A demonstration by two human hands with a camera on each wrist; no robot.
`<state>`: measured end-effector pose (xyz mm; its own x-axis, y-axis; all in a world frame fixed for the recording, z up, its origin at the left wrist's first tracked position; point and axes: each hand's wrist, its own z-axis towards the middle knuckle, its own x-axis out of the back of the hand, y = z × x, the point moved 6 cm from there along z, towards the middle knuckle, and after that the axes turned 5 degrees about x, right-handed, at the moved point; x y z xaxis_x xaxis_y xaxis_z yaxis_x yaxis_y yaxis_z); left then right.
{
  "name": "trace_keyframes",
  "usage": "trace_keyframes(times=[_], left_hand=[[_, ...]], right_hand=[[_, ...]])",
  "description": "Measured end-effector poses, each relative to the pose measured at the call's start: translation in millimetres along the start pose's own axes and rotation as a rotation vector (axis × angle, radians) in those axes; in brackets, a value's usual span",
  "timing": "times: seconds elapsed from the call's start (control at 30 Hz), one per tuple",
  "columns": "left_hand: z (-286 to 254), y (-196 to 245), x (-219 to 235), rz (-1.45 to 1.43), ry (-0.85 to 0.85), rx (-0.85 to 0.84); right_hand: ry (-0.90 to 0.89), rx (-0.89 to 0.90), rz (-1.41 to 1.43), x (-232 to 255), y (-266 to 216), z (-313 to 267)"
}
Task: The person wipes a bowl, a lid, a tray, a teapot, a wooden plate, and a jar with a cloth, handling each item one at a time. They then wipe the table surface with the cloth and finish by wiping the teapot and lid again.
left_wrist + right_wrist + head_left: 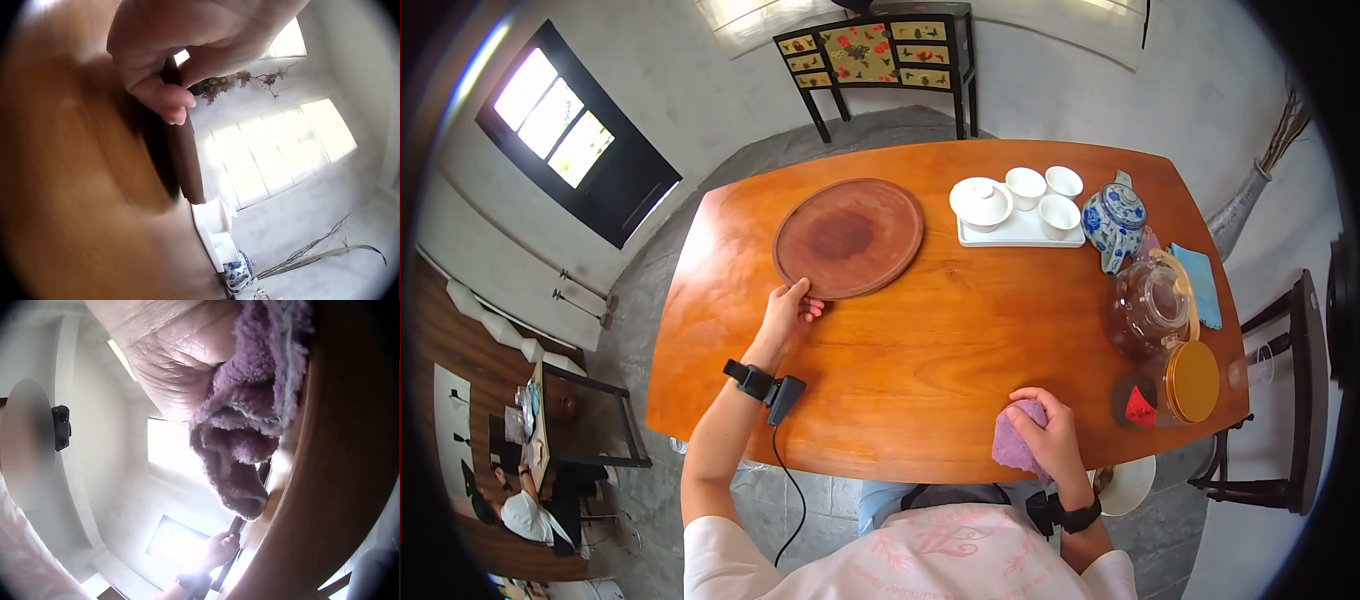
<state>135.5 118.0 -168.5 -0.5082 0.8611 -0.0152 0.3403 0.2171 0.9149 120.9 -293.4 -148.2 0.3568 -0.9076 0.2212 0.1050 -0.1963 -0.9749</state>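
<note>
A round reddish-brown tray [850, 240] with a darker patch in its middle is on the left part of the wooden table. My left hand [792, 312] pinches its near rim, thumb on top and fingers below; in the left wrist view the hand [181, 56] grips the edge of the tray [186, 159]. At the table's near edge, my right hand [1052, 440] holds a crumpled purple cloth [1018, 438]. The right wrist view shows the folded cloth [250, 419] beneath the palm of the hand [181, 356], with the fingertips hidden.
Behind on the right, a white tray [1000, 240] holds a lidded bowl [981, 203] and several cups. A blue-and-white teapot [1114, 220], a glass teapot [1150, 305], a blue cloth [1197, 285] and a gold-lidded jar [1192, 382] line the right side. A chair [1295, 400] stands beyond.
</note>
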Motion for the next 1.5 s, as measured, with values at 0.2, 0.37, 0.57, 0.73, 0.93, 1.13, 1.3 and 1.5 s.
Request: trace_keyframes(times=[0.2,0.37,0.57,0.73,0.93,1.13,1.3,1.5], left_hand=[[6,7,16,0.476,0.009,0.091],[12,10,19,0.716,0.047,0.108],[-6,27,7,0.944,0.123,0.036],[-44,53,-41,1.200,0.190,-0.338],[-125,61,-151,1.188,-0.123,-0.784],[-177,56,-172,1.114,-0.178,-0.800],[-190,62,-147,0.962,-0.063,-0.790],[-184,53,-128,0.940,-0.040,-0.737]], right_hand=[[0.010,0.046,-0.044,1,0,0],[0.039,0.072,-0.003,5,1,-2],[0.014,0.119,0.009,8,3,-10],[-0.370,0.209,0.424,77,-68,-71],[0.505,0.165,-0.443,245,-119,-79],[0.373,-0.047,-0.343,300,-17,53],[0.068,-0.266,-0.306,276,-14,83],[0.129,-0.198,-0.708,280,-24,104]])
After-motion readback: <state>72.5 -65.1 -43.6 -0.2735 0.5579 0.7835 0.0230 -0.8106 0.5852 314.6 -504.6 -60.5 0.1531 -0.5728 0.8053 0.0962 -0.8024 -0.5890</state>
